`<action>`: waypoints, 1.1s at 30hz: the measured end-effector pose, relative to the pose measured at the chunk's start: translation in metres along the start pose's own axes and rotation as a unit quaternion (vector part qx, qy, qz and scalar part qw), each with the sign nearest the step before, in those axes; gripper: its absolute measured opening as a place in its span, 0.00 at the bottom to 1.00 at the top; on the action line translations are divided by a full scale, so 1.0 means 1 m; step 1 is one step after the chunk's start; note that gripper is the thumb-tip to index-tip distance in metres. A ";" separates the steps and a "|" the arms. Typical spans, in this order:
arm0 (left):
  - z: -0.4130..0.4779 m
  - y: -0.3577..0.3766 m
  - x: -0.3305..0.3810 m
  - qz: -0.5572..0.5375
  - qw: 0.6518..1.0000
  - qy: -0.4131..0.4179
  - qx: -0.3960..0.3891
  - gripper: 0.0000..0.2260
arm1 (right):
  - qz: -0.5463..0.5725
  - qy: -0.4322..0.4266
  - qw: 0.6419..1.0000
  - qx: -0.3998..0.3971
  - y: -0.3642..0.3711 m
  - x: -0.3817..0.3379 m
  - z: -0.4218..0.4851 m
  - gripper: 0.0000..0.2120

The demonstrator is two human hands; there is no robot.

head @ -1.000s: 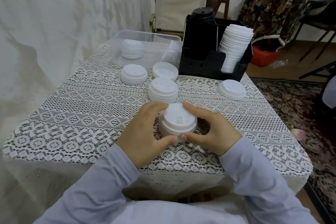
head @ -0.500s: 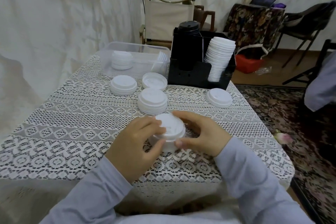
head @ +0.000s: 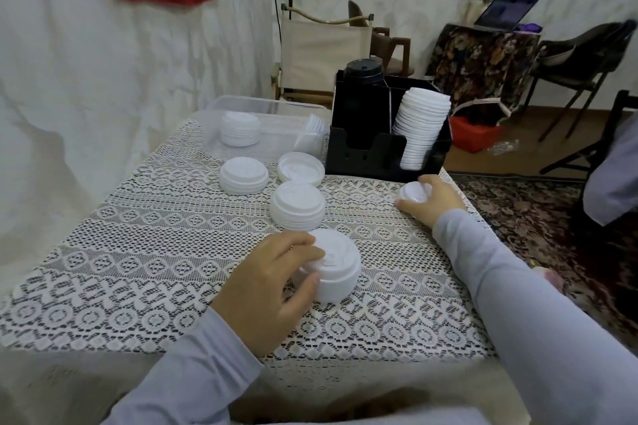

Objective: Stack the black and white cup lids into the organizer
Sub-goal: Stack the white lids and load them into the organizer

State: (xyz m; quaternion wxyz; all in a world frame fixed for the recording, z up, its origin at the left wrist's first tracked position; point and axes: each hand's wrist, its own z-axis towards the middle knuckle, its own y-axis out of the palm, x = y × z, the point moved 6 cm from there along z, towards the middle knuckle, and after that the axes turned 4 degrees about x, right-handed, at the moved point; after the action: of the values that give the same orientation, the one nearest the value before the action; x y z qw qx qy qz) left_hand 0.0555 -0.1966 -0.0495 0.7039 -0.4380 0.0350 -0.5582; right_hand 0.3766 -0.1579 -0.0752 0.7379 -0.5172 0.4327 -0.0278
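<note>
Leaving the lid stack (head: pixel 336 269), my right hand (head: pixel 431 198) curls round a lone lid (head: pixel 412 191) before the organizer (head: pixel 366 155); my left hand (head: pixel 269 283) still grips the lid stack, loading likely next.

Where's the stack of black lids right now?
Head view: the black lids stand in the left compartment of the black organizer at the far edge of the table, beside the leaning white lid stack.

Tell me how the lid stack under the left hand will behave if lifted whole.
The lid stack looks thin plastic, so probably light. Nested lids should lift together. Tilted, it may lean, like the pile in the organizer.
</note>
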 end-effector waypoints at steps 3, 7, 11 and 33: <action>-0.001 0.000 -0.001 -0.003 1.000 0.003 0.001 0.16 | -0.008 -0.012 1.000 0.018 -0.007 -0.004 -0.012 0.35; 0.000 -0.003 -0.001 -0.029 0.999 -0.009 0.018 0.16 | 0.091 -0.124 0.988 -0.016 -0.020 -0.049 -0.061 0.32; 0.002 -0.007 -0.002 -0.055 0.997 -0.034 0.041 0.17 | 0.164 -0.266 0.942 -0.120 -0.021 -0.103 -0.133 0.31; 0.001 -0.003 -0.010 -0.116 0.988 -0.105 0.004 0.23 | 0.108 -0.304 0.927 -0.190 0.030 -0.111 -0.160 0.32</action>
State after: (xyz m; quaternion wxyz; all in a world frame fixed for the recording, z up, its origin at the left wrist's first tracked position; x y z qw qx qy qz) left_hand 0.0498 -0.1884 -0.0513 0.6358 -0.4922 -0.0924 -0.5874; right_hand 0.1880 -0.2079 -0.0459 0.7206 -0.5815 0.2380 0.2930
